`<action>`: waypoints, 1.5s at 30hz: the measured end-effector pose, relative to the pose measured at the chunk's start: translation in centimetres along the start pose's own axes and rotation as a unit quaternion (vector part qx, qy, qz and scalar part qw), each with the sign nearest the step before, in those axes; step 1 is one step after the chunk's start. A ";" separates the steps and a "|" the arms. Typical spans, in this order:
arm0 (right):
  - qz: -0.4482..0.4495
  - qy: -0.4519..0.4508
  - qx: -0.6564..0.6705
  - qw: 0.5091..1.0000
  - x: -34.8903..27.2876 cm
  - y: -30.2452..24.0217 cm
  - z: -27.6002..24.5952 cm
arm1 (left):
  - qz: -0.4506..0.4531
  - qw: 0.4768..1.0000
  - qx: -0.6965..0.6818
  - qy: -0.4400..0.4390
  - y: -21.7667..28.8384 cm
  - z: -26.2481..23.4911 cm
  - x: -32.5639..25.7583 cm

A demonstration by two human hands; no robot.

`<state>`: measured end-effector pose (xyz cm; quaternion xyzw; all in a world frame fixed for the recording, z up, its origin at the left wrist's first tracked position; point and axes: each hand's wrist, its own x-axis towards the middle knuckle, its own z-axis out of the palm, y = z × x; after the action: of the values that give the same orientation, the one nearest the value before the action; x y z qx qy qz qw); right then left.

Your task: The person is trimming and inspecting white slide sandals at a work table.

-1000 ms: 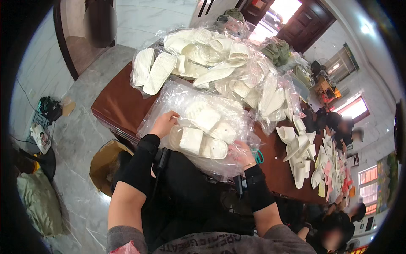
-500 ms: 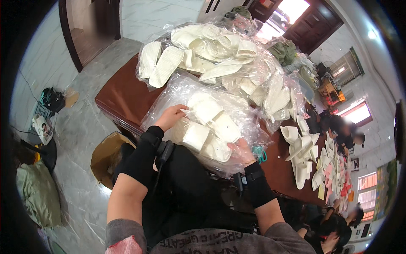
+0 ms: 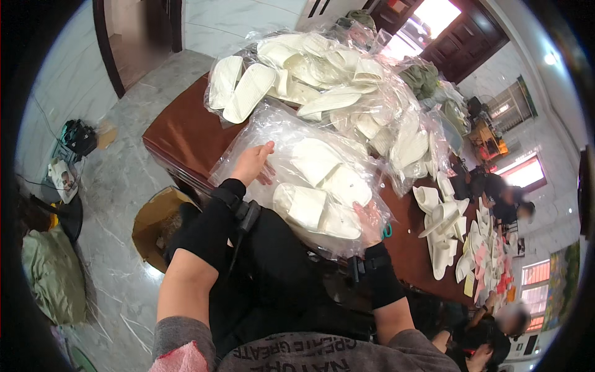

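Two white slippers, an upper one (image 3: 317,162) and a lower one (image 3: 300,206), lie side by side in front of me among sheets of clear plastic bag (image 3: 276,133). Whether they are fully inside the bag I cannot tell. My left hand (image 3: 253,163) hovers at the bag's left part, fingers stretched out and holding nothing. At the slippers' right ends, my right hand (image 3: 370,222) rests against them with fingers extended, looking hazy as if behind plastic. A teal handle (image 3: 387,230), partly covered, shows just right of that hand.
A heap of bagged white slippers (image 3: 347,80) fills the table's far side. Loose white slippers (image 3: 441,223) lie to the right, then pink and white ones (image 3: 480,254). An open cardboard box (image 3: 155,220) stands on the floor at left. Other people (image 3: 486,332) sit at the right.
My left hand has come off the left slipper and plastic and now has its fingers stretched. The slippers and my right hand have shifted right, covering more of the teal handle.
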<state>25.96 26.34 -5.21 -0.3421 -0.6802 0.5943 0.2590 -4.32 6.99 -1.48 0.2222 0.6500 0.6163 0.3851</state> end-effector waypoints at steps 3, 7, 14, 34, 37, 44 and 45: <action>-0.052 -0.019 0.025 0.998 0.7 -3.0 1.0 | 0.021 0.999 0.001 -0.030 -0.4 -0.4 0.3; -0.059 -0.050 0.018 0.997 2.5 -2.6 1.7 | 0.120 0.987 0.068 0.086 -0.3 -0.6 0.9; -0.070 -0.059 0.070 0.993 6.6 3.6 1.4 | 0.424 0.778 0.419 0.200 1.1 0.7 0.3; -0.082 0.170 -0.191 0.963 -4.0 -0.2 -15.4 | 0.216 0.741 0.634 0.044 -5.5 0.4 0.2; -0.101 0.246 -0.157 0.951 -5.6 -1.2 -17.7 | 0.219 0.731 0.644 0.053 -5.5 0.5 0.2; -0.111 0.340 0.072 0.931 -7.0 -8.7 -14.2 | 0.192 0.728 0.656 0.055 -5.1 0.4 -0.5; -0.152 0.324 0.013 0.934 -6.8 -9.2 -13.0 | 0.188 0.730 0.655 0.054 -4.9 0.6 -0.5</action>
<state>38.66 28.74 6.26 -0.4048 -0.5957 0.4135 0.5570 -2.64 6.26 -6.06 0.5034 0.8571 0.1082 -0.0149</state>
